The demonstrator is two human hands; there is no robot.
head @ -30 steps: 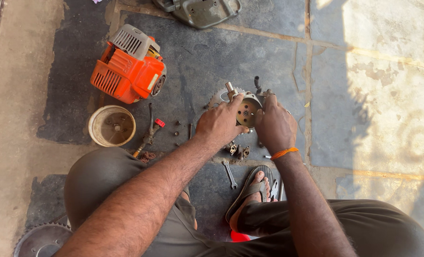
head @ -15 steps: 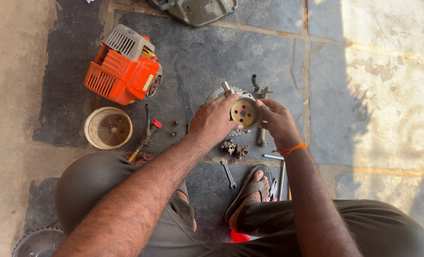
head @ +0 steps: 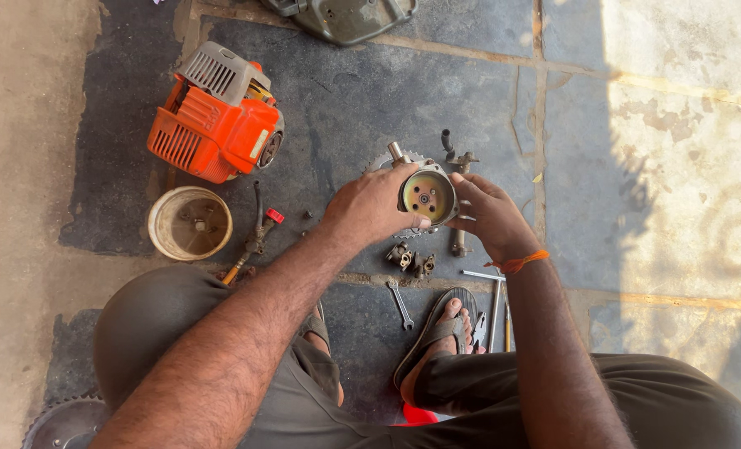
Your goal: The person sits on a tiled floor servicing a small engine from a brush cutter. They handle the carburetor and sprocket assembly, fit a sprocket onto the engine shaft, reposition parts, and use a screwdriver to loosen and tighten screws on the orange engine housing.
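Since the earlier frames the round metal housing (head: pixel 426 194) has turned face-up toward the camera, its pale dished interior with centre hub now exposed, and the right hand (head: pixel 488 218) has shifted from on top of it to its right flank.

Left hand (head: pixel 372 205) wraps the housing's left rim, fingers curled around it, thumb tip pressed at the lower edge. Right hand supports the opposite side, fingers loosely spread along the rim; whether they clamp or merely steady cannot be told. The part is held clear of the stone floor (head: pixel 470 75), above a toothed disc (head: pixel 387 160) partly hidden beneath it.

Judged as cast metal: rigid, moderately heavy for its size, probably oily, so liable to slip. Best grasped by the outer rim with both hands, not by the stub shaft (head: pixel 398 152) projecting at upper left.

Nearby: orange engine unit (head: pixel 216 125), shallow white tub (head: pixel 190 223), screwdriver with red cap (head: pixel 254 237), small spanner (head: pixel 400 303), loose fittings (head: pixel 412 259), sandalled foot (head: pixel 441 328).
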